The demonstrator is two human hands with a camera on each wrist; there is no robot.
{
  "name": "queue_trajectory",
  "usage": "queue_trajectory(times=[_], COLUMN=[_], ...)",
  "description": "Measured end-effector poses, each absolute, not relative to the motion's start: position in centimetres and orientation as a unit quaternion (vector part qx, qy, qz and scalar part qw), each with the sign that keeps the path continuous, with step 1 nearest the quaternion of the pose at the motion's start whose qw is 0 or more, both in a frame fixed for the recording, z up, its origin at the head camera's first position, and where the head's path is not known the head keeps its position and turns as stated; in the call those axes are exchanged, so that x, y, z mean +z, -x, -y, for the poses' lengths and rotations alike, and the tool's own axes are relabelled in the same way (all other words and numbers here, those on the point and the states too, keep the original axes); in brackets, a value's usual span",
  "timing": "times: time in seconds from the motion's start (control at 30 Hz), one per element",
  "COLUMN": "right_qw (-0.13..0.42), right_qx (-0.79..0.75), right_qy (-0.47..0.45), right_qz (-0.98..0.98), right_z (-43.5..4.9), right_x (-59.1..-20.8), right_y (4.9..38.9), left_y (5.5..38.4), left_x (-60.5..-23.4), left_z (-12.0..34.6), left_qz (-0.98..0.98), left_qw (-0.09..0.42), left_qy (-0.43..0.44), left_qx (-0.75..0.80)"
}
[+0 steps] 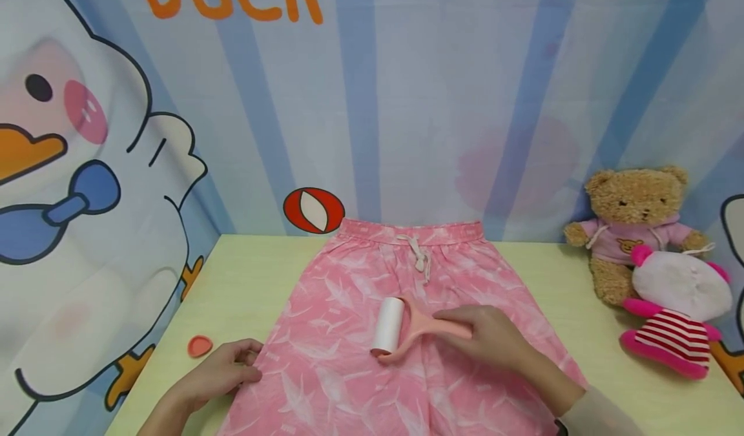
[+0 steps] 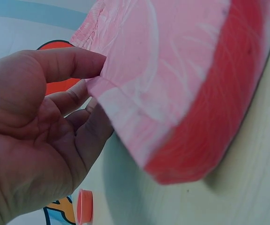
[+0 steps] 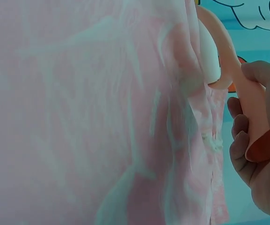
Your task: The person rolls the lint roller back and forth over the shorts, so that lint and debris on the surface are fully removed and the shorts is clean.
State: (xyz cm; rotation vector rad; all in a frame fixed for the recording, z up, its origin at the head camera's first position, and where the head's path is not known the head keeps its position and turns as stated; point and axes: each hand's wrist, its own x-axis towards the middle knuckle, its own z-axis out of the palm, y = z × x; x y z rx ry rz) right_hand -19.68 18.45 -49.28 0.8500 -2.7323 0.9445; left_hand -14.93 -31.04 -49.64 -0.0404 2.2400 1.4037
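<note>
Pink shorts or a skirt with a white leaf-like print (image 1: pixel 343 332) lie spread on the table, waistband and drawstring toward the back wall. My right hand (image 1: pixel 485 339) grips the orange handle of a lint roller (image 1: pixel 388 326), whose white roll rests on the middle of the garment. In the right wrist view the fingers wrap round the lint roller's handle (image 3: pixel 251 108). At the garment's left edge, my left hand (image 1: pixel 217 371) pinches the fabric between thumb and fingers. The left wrist view shows this pinched edge (image 2: pixel 139 89) lifted a little off the table.
A small orange cap-like piece (image 1: pixel 199 346) lies on the table left of the garment. On the right sit a teddy bear (image 1: pixel 636 229) and a pink-and-white plush toy (image 1: pixel 677 313). Behind the pale table (image 1: pixel 256 268) hangs a blue striped cloth (image 1: pixel 418 100) with a printed duck.
</note>
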Motion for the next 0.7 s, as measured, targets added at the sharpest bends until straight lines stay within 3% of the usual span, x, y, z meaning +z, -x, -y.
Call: queue_trajectory(times=[0.7], right_qw=[0.049], right_qx=[0.298], right_qy=[-0.312], right_qz=[0.901], right_z=[-8.8], right_x=[-48.7], right_y=[22.6], left_y=[14.9], left_x=[-49.5], left_z=[30.9], left_qz=[-0.823], left_qw=[0.247], left_qy=[0.024], left_qx=[0.51])
